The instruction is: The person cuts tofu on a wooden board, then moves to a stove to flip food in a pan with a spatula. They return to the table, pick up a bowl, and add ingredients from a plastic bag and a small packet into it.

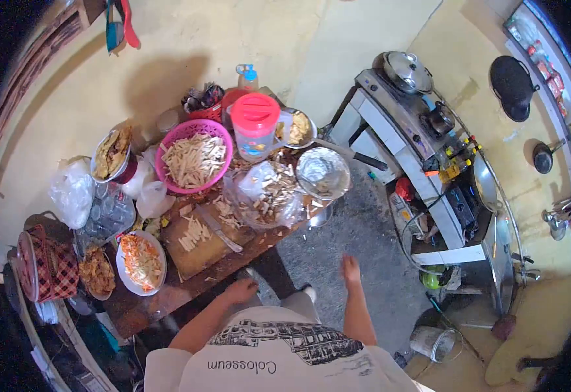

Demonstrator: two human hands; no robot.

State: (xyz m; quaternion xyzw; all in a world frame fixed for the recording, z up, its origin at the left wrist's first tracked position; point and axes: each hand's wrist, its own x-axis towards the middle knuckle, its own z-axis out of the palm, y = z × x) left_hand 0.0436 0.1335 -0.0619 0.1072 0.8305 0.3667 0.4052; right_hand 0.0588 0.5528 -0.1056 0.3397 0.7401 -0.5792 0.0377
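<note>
My left hand (241,291) hangs just off the table's front edge, holding nothing, with its fingers loosely extended. Out over the floor to the right, my right hand (349,269) hangs with nothing in it and its fingers loosely stretched. Nearest my left hand is a wooden cutting board (182,256), with a knife (218,230) lying across it beside pale cut sticks (195,234). Behind the board stand a pink basket (161,171) of similar sticks and a clear plastic bag (251,204) with more pieces. A white bowl (159,287) holds shredded orange and white vegetables (140,261).
A metal bowl (324,172) and a red-lidded plastic jar (254,130) stand on the table (190,293). At the right is a tiled counter (390,134) with a stove (400,108) and a lidded pot (408,73). A bucket (432,343) sits on the floor.
</note>
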